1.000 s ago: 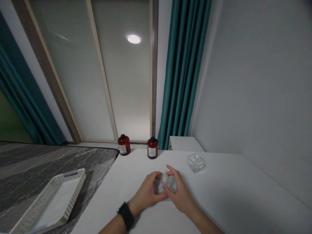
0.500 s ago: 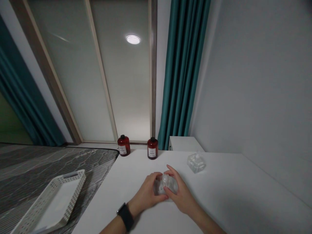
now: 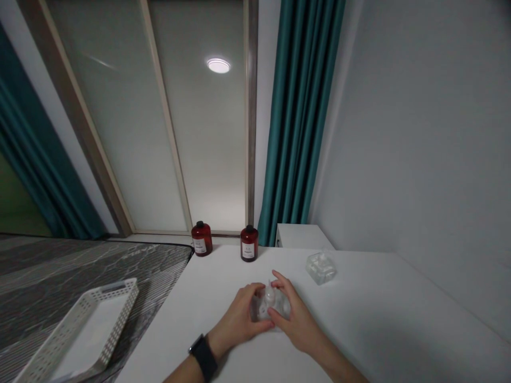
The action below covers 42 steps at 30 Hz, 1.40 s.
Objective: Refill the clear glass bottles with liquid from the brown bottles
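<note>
A clear, squat bottle point(image 3: 260, 313) with a see-through nozzle top point(image 3: 270, 293) stands on the white table between my hands. My left hand point(image 3: 240, 315), with a dark watch on its wrist, wraps the bottle's left side, thumb across the near face. From the right, my right hand point(image 3: 294, 317) curls round the bottle, its thumb close to the base of the nozzle and its fingers on the far side. The fingertips behind the bottle are partly hidden. A second clear bottle point(image 3: 320, 268) of similar shape sits farther back to the right, touched by neither hand.
Two dark red bottles with black caps and white labels, a left one point(image 3: 202, 239) and a right one point(image 3: 249, 243), stand along the table's point(image 3: 359, 319) far edge. A white perforated basket point(image 3: 115, 324) lies left, on a grey patterned surface. Behind is a white cabinet point(image 3: 305, 234).
The nozzle top looked rounded half a second ago; now a narrow tip shows pointing up. My hands stay in nearly the same place around the bottle.
</note>
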Tool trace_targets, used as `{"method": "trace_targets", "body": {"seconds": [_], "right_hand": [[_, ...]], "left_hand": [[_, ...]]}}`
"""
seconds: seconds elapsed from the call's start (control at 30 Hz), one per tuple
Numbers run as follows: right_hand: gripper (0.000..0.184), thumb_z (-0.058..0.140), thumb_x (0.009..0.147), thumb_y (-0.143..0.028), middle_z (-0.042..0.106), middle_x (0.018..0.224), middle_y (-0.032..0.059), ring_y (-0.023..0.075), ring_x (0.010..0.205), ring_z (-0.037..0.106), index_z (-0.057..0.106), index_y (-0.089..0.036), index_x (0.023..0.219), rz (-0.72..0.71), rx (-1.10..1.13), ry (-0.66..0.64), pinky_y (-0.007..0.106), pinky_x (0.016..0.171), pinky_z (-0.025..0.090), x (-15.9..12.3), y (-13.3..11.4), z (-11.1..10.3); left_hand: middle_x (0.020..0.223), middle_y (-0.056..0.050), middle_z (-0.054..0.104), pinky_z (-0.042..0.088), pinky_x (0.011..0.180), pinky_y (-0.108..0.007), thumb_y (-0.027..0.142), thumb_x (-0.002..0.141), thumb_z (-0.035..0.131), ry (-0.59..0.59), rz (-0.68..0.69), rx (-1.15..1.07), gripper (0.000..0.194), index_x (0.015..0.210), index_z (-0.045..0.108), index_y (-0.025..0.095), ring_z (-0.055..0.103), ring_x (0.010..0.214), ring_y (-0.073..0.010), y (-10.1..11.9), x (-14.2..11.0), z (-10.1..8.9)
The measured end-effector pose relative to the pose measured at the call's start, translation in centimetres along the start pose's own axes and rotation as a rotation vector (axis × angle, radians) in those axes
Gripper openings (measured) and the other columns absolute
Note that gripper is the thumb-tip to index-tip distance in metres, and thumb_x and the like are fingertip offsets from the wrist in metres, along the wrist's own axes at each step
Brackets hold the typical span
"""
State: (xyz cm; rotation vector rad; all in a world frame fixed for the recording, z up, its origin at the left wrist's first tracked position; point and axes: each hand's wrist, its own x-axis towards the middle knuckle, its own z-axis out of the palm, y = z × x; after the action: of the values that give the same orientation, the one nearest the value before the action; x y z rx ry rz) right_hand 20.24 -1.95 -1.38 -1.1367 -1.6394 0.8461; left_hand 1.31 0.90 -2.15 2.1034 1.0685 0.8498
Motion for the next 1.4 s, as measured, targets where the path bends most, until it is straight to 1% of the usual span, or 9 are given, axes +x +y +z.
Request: {"method": "trace_targets", "body": {"seconds": [0.33,0.47,0.57,0.7,0.83,0.97,1.13,1.3,1.4], "right_hand": [[0.078,0.062,0.078,-0.012,0.064,0.124,0.0074,0.0226,0.119,0.060,0.036,-0.027,0.150,0.007,0.129,-0.024,0.046,0.111,0.041,0.2,0.6,0.1],[0.076,0.061,0.077,-0.012,0.063,0.117,0.0050,0.0207,0.114,0.061,0.039,-0.027,0.148,-0.001,0.117,-0.013,0.042,0.107,0.044,0.3,0.6,-0.1],[0.074,0.058,0.078,-0.011,0.061,0.121,0.0054,0.0211,0.118,0.059,0.039,-0.027,0.147,-0.031,0.093,-0.038,0.044,0.111,0.040,0.2,0.3,-0.1],[0.069,0.057,0.075,-0.009,0.059,0.110,0.0038,0.0213,0.110,0.060,0.048,-0.027,0.141,-0.068,0.016,-0.003,0.045,0.109,0.041,0.2,0.1,-0.1],[0.071,0.057,0.076,-0.009,0.058,0.122,0.0062,0.0226,0.120,0.056,0.044,-0.027,0.144,-0.059,0.027,-0.022,0.045,0.112,0.038,0.1,0.4,-0.1],[0.066,0.057,0.076,-0.010,0.057,0.111,0.0042,0.0214,0.111,0.059,0.048,-0.026,0.139,-0.094,0.035,0.016,0.043,0.110,0.041,0.1,0.7,0.0],[0.071,0.057,0.080,-0.010,0.058,0.122,0.0068,0.0212,0.122,0.057,0.038,-0.028,0.147,-0.043,0.148,-0.043,0.044,0.113,0.038,0.0,1.1,0.1],[0.064,0.061,0.081,-0.015,0.061,0.114,0.0057,0.0212,0.110,0.062,0.045,-0.027,0.142,-0.046,0.145,-0.001,0.044,0.109,0.041,0.1,1.3,0.1],[0.063,0.062,0.085,-0.020,0.063,0.120,0.0075,0.0222,0.117,0.060,0.042,-0.026,0.145,-0.053,0.181,-0.038,0.045,0.112,0.039,0.3,1.2,0.0]], "left_hand": [[0.126,-0.012,0.063,0.047,0.100,-0.046,0.024,0.069,0.082,-0.002,0.018,-0.019,0.069,0.130,0.051,0.021,0.059,0.113,-0.0306,-0.3,-0.1,0.0],[0.124,-0.012,0.063,0.047,0.100,-0.046,0.023,0.068,0.083,-0.004,0.008,-0.022,0.069,0.129,0.050,0.020,0.059,0.112,-0.0302,-0.3,0.0,0.0],[0.125,-0.013,0.063,0.047,0.101,-0.045,0.022,0.068,0.083,-0.001,-0.002,-0.023,0.070,0.129,0.051,0.019,0.059,0.112,-0.0302,-0.2,0.0,0.0],[0.126,-0.013,0.062,0.047,0.101,-0.046,0.027,0.069,0.083,-0.011,0.008,-0.016,0.068,0.129,0.051,0.020,0.059,0.113,-0.0307,0.0,0.0,-0.1],[0.125,-0.012,0.062,0.046,0.101,-0.046,0.025,0.070,0.082,-0.022,0.011,-0.016,0.068,0.130,0.050,0.020,0.058,0.112,-0.0303,-0.1,0.0,-0.1],[0.127,-0.012,0.062,0.046,0.102,-0.046,0.024,0.069,0.083,-0.023,0.011,-0.022,0.070,0.130,0.050,0.020,0.058,0.114,-0.0306,-0.1,-0.1,0.0],[0.128,-0.013,0.062,0.046,0.102,-0.046,0.021,0.069,0.082,-0.035,0.000,-0.025,0.069,0.130,0.050,0.019,0.058,0.114,-0.0308,0.0,-0.2,-0.1],[0.129,-0.013,0.061,0.045,0.104,-0.047,0.025,0.068,0.085,-0.060,0.004,-0.033,0.073,0.132,0.049,0.018,0.057,0.116,-0.0315,0.1,-0.1,-0.2],[0.131,-0.013,0.060,0.044,0.105,-0.047,0.023,0.067,0.085,-0.062,0.007,-0.032,0.074,0.132,0.049,0.018,0.057,0.117,-0.0317,-0.1,0.0,-0.2]]}}
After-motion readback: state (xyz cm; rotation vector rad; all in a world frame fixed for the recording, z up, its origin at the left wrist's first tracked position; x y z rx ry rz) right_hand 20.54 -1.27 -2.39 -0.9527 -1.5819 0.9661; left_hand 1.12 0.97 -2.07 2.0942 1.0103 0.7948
